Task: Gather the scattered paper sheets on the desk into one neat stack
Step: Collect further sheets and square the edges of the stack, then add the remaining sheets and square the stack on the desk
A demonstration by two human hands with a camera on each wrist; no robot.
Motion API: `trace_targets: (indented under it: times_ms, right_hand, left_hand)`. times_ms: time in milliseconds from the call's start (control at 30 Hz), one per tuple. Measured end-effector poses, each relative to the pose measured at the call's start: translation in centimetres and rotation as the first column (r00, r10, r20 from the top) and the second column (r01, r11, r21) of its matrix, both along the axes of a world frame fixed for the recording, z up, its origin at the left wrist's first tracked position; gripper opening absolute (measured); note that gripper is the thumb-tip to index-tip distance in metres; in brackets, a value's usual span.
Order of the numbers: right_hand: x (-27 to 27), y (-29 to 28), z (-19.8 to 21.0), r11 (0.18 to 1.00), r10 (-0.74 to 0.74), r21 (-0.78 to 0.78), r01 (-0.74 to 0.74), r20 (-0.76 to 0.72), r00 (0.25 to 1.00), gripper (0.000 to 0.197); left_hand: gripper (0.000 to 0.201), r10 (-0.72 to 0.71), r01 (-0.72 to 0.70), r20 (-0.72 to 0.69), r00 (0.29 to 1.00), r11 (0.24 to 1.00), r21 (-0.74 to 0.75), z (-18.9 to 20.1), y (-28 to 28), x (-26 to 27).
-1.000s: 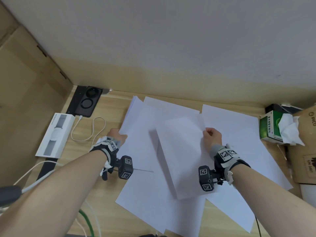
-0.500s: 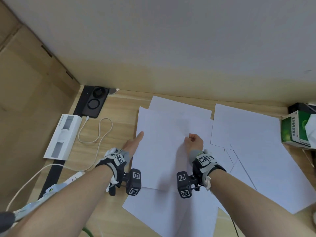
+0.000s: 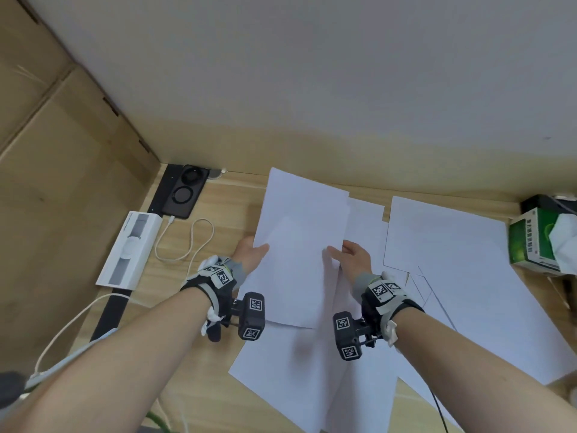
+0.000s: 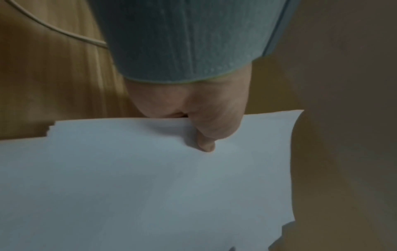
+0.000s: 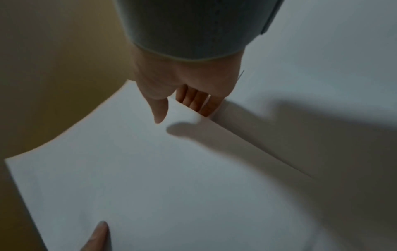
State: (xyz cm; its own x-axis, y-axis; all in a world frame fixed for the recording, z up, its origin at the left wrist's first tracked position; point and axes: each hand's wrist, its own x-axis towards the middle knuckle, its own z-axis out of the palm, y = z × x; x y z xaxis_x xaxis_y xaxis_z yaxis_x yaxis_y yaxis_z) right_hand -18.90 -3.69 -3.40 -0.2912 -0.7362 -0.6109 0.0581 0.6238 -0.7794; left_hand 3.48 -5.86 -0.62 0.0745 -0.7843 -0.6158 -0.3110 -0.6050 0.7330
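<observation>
I hold a small bundle of white sheets (image 3: 299, 245) lifted off the wooden desk (image 3: 231, 214), tilted towards me. My left hand (image 3: 249, 254) pinches its left edge, thumb on top (image 4: 206, 146) and fingers underneath. My right hand (image 3: 346, 256) pinches the right edge the same way, thumb (image 5: 160, 112) on top, fingers (image 5: 199, 101) below. More loose sheets lie on the desk: a large one (image 3: 462, 276) to the right, one (image 3: 365, 226) behind the bundle, and overlapping ones (image 3: 306, 376) near the front edge.
At the far left a black charging pad (image 3: 184, 192), a white box (image 3: 131, 248) and a looped white cable (image 3: 187, 242) lie on the desk. A green tissue box (image 3: 537, 242) stands at the right. Cardboard panels (image 3: 62, 182) close off the left side.
The sheet carried by my right hand came left onto the left pile. Both hands now pinch the gathered bundle by its sides and have raised it off the desk.
</observation>
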Motion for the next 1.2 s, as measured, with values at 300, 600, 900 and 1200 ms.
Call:
trace_targets:
  times_ms: [300,600,900,1200]
  right_hand:
    - [-1.0,-2.7,9.4,0.981,0.025,-0.192,0.000,0.130,0.991,0.032]
    - [-0.5,-2.6,10.7,0.977,0.111,-0.186,-0.100,0.051,0.993,0.035]
    - [-0.3,-2.5,7.3,0.977,0.133,-0.170,-0.131,0.004,0.991,0.022]
    - [-4.1,-1.2,6.1,0.982,0.014,-0.190,-0.020,-0.033,0.999,0.016]
  left_hand:
    - [0.008,-0.028,0.011,-0.105,0.994,0.987,-0.157,8.1,-2.3,-0.3]
    - [0.018,0.090,-0.108,-0.095,0.991,0.974,-0.197,7.5,-1.9,-1.2]
    - [0.028,0.088,-0.106,-0.103,0.991,0.976,-0.188,4.3,-1.3,-0.9]
    - [0.031,0.010,-0.012,-0.093,0.996,1.000,-0.026,-0.5,-0.4,-5.4]
